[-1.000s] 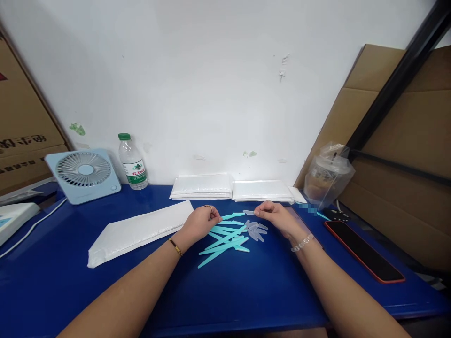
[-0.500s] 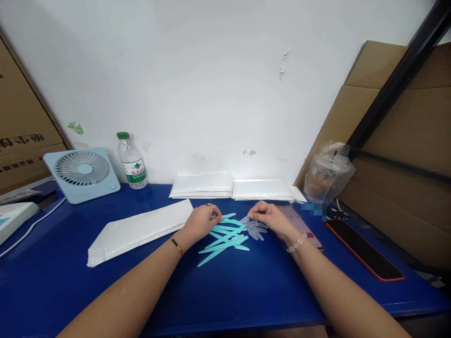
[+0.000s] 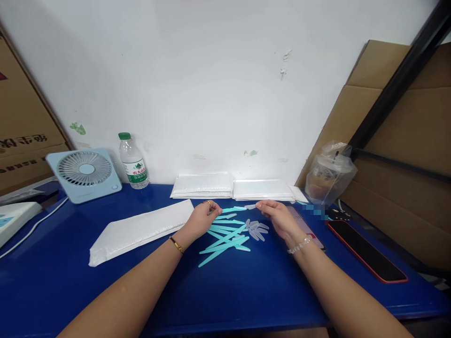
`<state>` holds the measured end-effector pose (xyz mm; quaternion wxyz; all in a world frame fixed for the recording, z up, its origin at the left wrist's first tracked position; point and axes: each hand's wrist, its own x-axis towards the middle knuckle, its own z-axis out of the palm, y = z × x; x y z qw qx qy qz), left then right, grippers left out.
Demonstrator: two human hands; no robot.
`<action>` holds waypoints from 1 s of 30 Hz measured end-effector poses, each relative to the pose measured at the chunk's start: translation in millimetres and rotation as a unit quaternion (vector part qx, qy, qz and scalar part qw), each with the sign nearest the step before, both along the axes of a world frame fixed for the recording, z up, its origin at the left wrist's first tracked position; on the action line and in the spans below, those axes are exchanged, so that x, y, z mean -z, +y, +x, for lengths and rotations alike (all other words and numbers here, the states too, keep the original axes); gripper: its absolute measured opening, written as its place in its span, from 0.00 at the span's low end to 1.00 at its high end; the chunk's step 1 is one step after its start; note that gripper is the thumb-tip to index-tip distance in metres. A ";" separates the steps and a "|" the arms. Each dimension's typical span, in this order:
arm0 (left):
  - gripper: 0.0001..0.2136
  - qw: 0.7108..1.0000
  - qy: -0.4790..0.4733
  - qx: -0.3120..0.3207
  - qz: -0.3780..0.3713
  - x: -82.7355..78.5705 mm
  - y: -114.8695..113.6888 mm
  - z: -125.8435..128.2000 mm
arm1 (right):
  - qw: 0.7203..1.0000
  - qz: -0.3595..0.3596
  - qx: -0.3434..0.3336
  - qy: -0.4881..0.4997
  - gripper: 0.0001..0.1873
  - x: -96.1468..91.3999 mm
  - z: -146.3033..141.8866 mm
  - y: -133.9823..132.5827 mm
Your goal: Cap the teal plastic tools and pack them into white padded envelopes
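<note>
My left hand (image 3: 201, 219) pinches the handle end of a turquoise eyebrow razor (image 3: 234, 210), which points right. Facing it, my right hand (image 3: 279, 219) has a translucent blade cap (image 3: 250, 206) between thumb and fingertips. The cap is at the razor's tip; whether it sits over the blade is too small to tell. Just below my hands, several turquoise razors (image 3: 225, 245) lie crossed over one another on the blue table (image 3: 225, 293). Several loose translucent caps (image 3: 260, 231) lie at the right end of that pile.
A white padded mailer (image 3: 141, 230) lies left of my left hand, with stacked mailers (image 3: 202, 184) along the wall. Farther left stand a water bottle (image 3: 134, 162) and a blue fan (image 3: 86, 176). To the right are two phones (image 3: 366, 251) (image 3: 306, 225) and a bagged drink cup (image 3: 329, 173).
Both hands have risen slightly away from the pile. The razor in my left hand now lies level above the others, and the cap in my right hand is lined up with its tip.
</note>
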<state>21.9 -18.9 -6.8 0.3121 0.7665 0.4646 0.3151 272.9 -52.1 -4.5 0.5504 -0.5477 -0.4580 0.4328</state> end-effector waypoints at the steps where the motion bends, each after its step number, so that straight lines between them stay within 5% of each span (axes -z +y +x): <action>1: 0.13 1.000 -0.003 -0.001 0.001 0.4 0.3 -0.4 | 1.000 -0.001 0.004 0.008 0.13 -0.4 0.6 -0.2; 11: 0.12 1.000 -0.010 -0.003 -0.001 1.4 -1.9 4.3 | 0.999 0.005 -0.034 -0.007 0.13 1.9 -18.3 -4.4; 14: 0.12 1.000 0.011 -0.005 0.013 5.0 1.0 3.3 | 0.994 0.045 -0.041 -0.091 0.13 2.0 -17.7 -3.8; 19: 0.08 0.991 0.093 -0.048 0.081 10.7 9.6 -3.7 | 0.918 0.095 -0.113 -0.369 0.10 3.4 -2.0 -0.2; 24: 0.08 0.969 0.189 -0.033 0.154 6.6 4.9 -3.0 | 0.855 0.105 -0.202 -0.466 0.08 3.1 4.1 0.4; 30: 0.05 0.950 0.259 0.029 0.171 0.2 -4.6 5.0 | 0.799 0.126 -0.214 -0.547 0.08 -7.8 5.8 -5.6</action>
